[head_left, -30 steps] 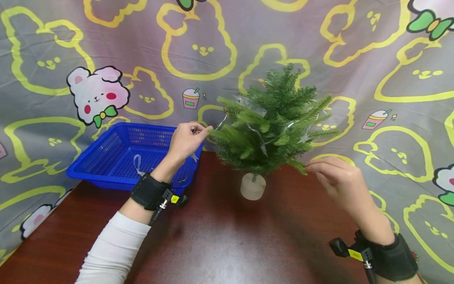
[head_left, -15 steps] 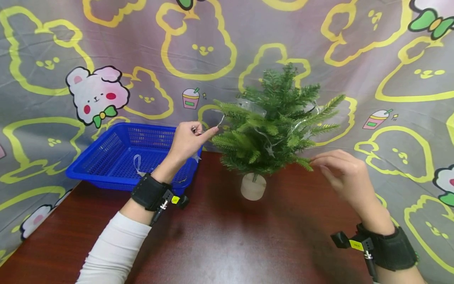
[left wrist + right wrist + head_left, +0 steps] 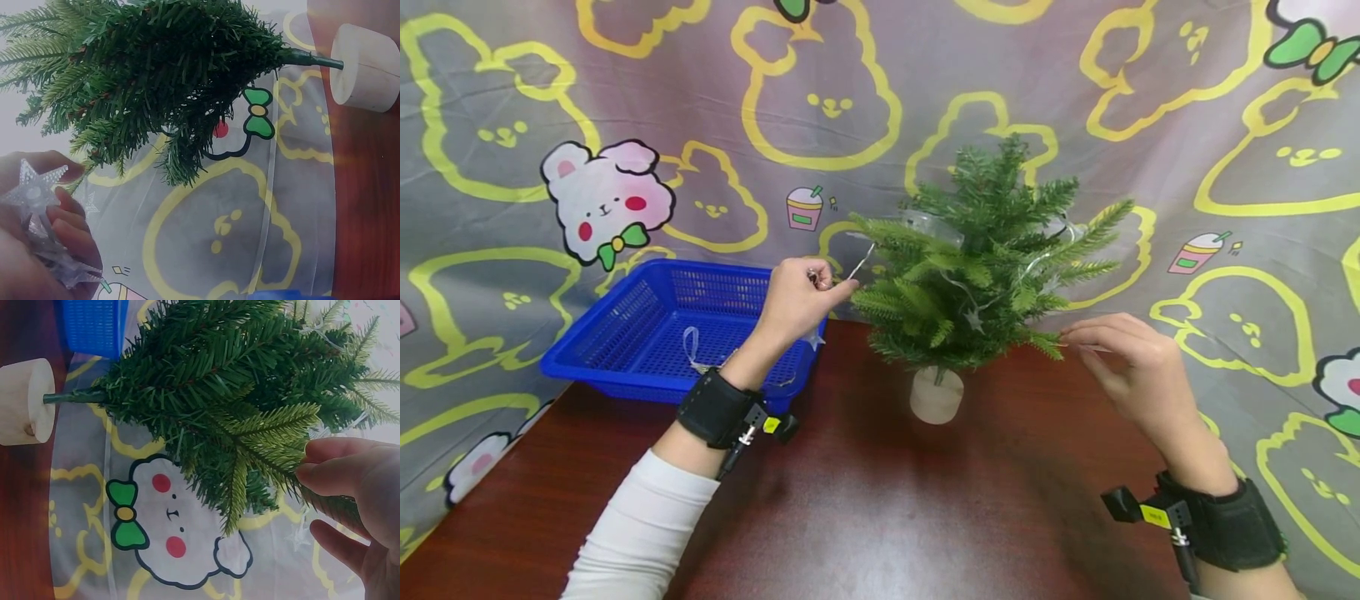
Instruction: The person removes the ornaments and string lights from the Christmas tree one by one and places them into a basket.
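A small artificial Christmas tree (image 3: 992, 258) stands upright on a round wooden base (image 3: 937, 395). Clear star string lights (image 3: 36, 190) lie bunched in my left hand (image 3: 797, 296), which grips them beside the tree's left branches. From its thumb a twisted wire (image 3: 862, 261) runs up to the foliage, and one star (image 3: 814, 340) dangles below the hand. More of the string crosses the branches, with a star (image 3: 974, 322) at the front. On the other side, my right hand (image 3: 1131, 362) pinches the end of a lower branch (image 3: 331, 509) between thumb and fingers.
A blue plastic basket (image 3: 602, 371) sits left of the tree, behind my left forearm, with a loop of clear ribbon (image 3: 690, 343) inside. The brown table (image 3: 880, 508) meets a cartoon-patterned cloth (image 3: 700, 100) at the back.
My right hand has moved slightly right, and the tree's branches and front star have shifted right with it. The left hand stays nearly in place, more twisted wire showing at its thumb.
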`<state>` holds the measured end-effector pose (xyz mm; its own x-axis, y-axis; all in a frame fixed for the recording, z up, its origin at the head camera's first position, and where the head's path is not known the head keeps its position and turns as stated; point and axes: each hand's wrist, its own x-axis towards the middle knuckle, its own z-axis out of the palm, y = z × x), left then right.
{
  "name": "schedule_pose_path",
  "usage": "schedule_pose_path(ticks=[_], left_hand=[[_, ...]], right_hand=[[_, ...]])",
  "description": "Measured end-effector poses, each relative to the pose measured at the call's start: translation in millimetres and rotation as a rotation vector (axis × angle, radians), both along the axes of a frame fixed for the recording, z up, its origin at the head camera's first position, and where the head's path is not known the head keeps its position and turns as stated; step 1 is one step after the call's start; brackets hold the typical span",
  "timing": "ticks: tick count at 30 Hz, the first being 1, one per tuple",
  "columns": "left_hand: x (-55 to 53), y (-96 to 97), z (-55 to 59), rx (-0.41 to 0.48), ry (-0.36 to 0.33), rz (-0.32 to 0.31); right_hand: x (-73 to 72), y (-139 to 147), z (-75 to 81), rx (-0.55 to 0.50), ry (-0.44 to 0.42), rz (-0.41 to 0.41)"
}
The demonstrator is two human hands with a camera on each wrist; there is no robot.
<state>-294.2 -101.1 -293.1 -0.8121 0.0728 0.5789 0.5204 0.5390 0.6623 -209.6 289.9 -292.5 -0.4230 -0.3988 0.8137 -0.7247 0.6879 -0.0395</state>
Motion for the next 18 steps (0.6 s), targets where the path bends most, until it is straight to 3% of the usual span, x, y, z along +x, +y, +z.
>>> schedule_pose_path(ticks=[8,12,18], left_hand=[[1.0,2.1,2.6,-0.066,-0.138,-0.077],[1.1,2.9,3.0,-0.067,-0.179,-0.095],[0.0,5.1,3.4,-0.069,-0.218,-0.107]], right_hand=[[10.1,-2.7,10.3,-0.024,0.054,0.092],[20.7,-19.8,18.3,-0.035,0.130,0.131],[35.4,-55.7,25.0,-0.026,0.192,0.257]])
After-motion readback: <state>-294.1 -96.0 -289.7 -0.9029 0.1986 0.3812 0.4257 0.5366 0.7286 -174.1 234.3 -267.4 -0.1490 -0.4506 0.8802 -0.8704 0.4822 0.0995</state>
